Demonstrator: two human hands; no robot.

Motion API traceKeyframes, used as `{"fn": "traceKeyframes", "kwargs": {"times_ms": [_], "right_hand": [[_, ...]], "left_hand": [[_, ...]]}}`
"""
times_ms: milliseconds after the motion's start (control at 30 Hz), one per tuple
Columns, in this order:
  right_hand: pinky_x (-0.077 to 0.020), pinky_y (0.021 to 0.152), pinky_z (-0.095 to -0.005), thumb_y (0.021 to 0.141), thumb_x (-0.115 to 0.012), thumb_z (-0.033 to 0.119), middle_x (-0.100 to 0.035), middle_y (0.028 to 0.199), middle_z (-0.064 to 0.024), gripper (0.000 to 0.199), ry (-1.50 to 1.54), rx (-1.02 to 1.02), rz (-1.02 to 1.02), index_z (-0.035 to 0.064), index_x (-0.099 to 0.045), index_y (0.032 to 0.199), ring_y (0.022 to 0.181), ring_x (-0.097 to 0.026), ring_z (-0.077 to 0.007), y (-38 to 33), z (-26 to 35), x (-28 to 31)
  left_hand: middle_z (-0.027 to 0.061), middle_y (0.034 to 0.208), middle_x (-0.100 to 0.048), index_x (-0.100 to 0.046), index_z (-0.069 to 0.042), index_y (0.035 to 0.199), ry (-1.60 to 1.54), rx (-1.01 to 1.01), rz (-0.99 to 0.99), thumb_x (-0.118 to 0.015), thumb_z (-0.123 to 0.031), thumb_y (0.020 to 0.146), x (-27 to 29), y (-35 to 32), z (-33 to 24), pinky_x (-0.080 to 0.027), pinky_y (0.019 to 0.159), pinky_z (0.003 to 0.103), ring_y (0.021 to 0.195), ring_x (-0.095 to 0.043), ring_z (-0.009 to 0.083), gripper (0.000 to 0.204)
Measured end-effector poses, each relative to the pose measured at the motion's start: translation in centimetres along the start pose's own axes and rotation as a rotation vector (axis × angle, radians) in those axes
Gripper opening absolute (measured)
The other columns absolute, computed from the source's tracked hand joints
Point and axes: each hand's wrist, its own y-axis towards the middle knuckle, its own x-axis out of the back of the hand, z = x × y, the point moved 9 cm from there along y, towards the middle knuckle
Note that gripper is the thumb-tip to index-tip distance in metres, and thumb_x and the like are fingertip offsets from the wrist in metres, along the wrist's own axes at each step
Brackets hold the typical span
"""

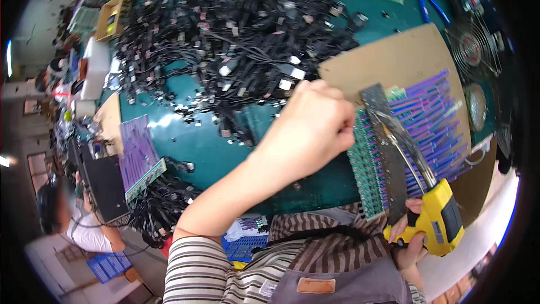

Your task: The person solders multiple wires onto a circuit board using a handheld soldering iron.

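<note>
My left hand (318, 121) is closed, its fingers curled beside a green circuit-board strip (368, 177); whatever they pinch, if anything, is hidden. In my right hand (413, 239), at the lower right, is a yellow and black soldering gun (441, 219). Its metal tip points up and away over the strip. Rows of purple-blue wires (433, 118) fan out to the right of the strip. Across the wires and strip lies a dark flat bar (388, 157), partly behind the gun's tip. A cardboard sheet (394, 56) is beneath the wires.
A large heap of black cables (242, 39) with metal plugs covers the far table. Another wired board panel (138, 152) lies at left, more at the far right. Blue-handled pliers (430, 5) and a small fan (472, 48) are on the right. Another person (84, 225) sits at left.
</note>
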Motion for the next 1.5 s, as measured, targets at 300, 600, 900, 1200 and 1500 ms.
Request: {"fn": "traceKeyframes", "kwargs": {"times_ms": [300, 600, 900, 1200, 1500], "right_hand": [[-0.0427, 0.045, -0.0218, 0.100, -0.048, 0.041, -0.047, 0.121, -0.0200, 0.055, 0.091, 0.147, -0.128, -0.0087, -0.042, 0.123, 0.065, -0.049, -0.0092, 1.0, -1.0, 1.8], [-0.0429, 0.043, -0.0224, 0.101, -0.048, 0.037, -0.047, 0.120, -0.0212, 0.052, 0.125, 0.160, -0.142, -0.0092, -0.042, 0.123, 0.065, -0.050, -0.0099, 0.8, -1.9, 3.4], [-0.0429, 0.041, -0.0235, 0.101, -0.048, 0.036, -0.050, 0.116, -0.0226, 0.049, 0.140, 0.153, -0.112, -0.0092, -0.043, 0.121, 0.063, -0.050, -0.0103, 1.5, -1.1, 2.3], [-0.0435, 0.042, -0.0238, 0.101, -0.050, 0.034, -0.050, 0.119, -0.0224, 0.048, 0.149, 0.147, -0.114, -0.0099, -0.044, 0.120, 0.064, -0.051, -0.0104, 1.9, -1.0, 2.0], [-0.0451, 0.043, -0.0244, 0.100, -0.051, 0.033, -0.050, 0.122, -0.0219, 0.049, 0.186, 0.116, -0.063, -0.0108, -0.045, 0.119, 0.064, -0.051, -0.0112, 1.9, -0.2, 0.9]], "left_hand": [[0.0034, 0.079, -0.060, -0.069, -0.008, 0.091, 0.163, -0.077, -0.050, -0.072, -0.011, 0.075, 2.0, -2.9, -2.0, -0.041, 0.081, 0.037, 0.085, -0.056, 0.0229, 0.016], [0.0187, 0.103, -0.070, -0.064, 0.000, 0.121, 0.645, 0.878, -0.507, -0.075, -0.026, 0.079, 27.7, -12.7, 16.9, -0.053, 0.083, 0.033, 0.093, -0.069, 0.0226, 0.051], [0.0232, 0.116, -0.065, -0.060, 0.006, 0.121, 0.754, 1.284, -0.191, -0.085, -0.061, 0.051, 28.4, -17.0, 32.1, -0.051, 0.095, 0.037, 0.109, -0.064, 0.0324, 0.100], [0.0257, 0.106, -0.068, -0.068, 0.005, 0.108, 0.653, 1.049, -0.439, -0.074, -0.032, 0.069, 30.3, -16.2, 27.1, -0.050, 0.090, 0.039, 0.101, -0.066, 0.0351, 0.054], [0.0190, 0.091, -0.071, -0.067, 0.004, 0.103, 0.585, 0.806, -0.557, -0.071, -0.021, 0.077, 32.4, -11.9, 14.0, -0.051, 0.079, 0.036, 0.085, -0.069, 0.0271, 0.036]]}}
